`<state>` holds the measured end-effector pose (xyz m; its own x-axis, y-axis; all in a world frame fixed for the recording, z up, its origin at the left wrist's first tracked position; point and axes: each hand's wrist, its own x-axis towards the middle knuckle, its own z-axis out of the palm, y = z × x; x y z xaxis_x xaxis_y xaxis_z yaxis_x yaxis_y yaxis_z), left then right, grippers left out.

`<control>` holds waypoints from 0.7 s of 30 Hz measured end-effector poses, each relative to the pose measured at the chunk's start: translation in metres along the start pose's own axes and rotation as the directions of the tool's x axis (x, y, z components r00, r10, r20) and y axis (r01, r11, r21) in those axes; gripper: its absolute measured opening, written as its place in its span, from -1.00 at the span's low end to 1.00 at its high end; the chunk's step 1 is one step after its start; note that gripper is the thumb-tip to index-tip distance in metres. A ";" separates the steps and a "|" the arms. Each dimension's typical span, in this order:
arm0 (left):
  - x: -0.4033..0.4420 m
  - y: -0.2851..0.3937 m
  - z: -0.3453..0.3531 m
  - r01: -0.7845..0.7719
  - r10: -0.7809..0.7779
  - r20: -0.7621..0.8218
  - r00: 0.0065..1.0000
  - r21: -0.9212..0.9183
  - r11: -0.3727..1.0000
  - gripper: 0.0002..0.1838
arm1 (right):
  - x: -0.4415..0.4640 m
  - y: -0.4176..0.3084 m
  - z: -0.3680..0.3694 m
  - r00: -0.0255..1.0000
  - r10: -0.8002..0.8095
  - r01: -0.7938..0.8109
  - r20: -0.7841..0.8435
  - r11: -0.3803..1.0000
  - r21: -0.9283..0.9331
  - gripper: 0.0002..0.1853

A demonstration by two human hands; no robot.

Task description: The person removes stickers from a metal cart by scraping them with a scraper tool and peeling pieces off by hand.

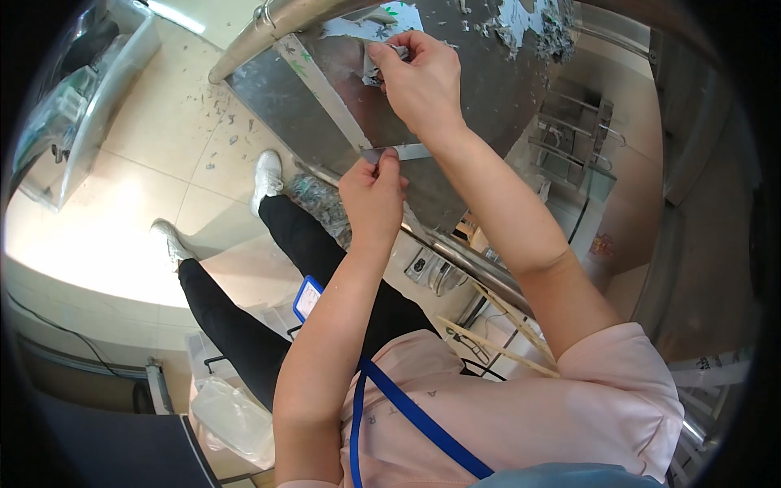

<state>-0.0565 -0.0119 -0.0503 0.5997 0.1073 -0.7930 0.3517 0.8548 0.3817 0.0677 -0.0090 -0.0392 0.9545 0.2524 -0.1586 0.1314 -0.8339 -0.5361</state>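
Note:
A pale strip (325,88) with small green leaf prints runs along the dark metal tabletop (488,106). At its near corner a second, shorter strip (416,151) branches off to the right. My left hand (374,199) is closed at that corner, thumb and finger pinching a small greyish piece of the strip. Farther up, my right hand (427,81) pinches a crumpled, torn grey-white scrap (373,75) above the tabletop. Beyond it lies a larger white sheet (390,23) with green leaf prints, partly cut off by the frame's top.
A heap of grey shreds (533,28) lies at the table's far right. A metal rail (476,260) borders the near side. Scraps dot the floor by the shoes, and more fill a clear bag (317,202) below. A white bin (102,106) stands left; metal racks (569,134) stand right.

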 end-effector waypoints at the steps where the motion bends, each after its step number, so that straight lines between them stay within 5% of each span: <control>1: 0.000 0.000 -0.001 0.005 -0.005 0.007 1.000 -0.005 1.000 -0.75 | -0.001 0.000 0.000 1.000 0.009 -0.009 -0.010 1.000 0.017 -0.81; 7: 0.003 -0.002 -0.005 0.036 -0.034 0.058 0.998 -0.025 0.999 -0.74 | -0.010 -0.009 0.003 0.957 0.288 -0.259 -0.027 0.895 0.362 -0.87; 14: -0.001 0.011 -0.007 0.105 -0.106 0.094 0.990 0.024 0.994 -0.76 | -0.016 -0.008 0.004 0.929 0.365 -0.292 -0.066 0.830 0.475 -0.83; 19: -0.001 0.016 -0.007 0.087 -0.090 0.085 0.992 0.038 0.995 -0.74 | -0.013 -0.008 -0.007 0.967 0.235 -0.251 0.099 0.948 0.195 -0.75; 21: -0.001 0.016 -0.007 0.100 -0.102 0.082 0.991 0.037 0.994 -0.75 | -0.009 -0.013 -0.013 0.994 0.092 -0.094 0.060 0.995 0.045 -0.64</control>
<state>-0.0561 0.0056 -0.0469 0.6178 -0.0229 -0.7860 0.4359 0.8419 0.3181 0.0611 -0.0066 -0.0199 0.9449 0.2039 -0.2562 0.0285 -0.8308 -0.5558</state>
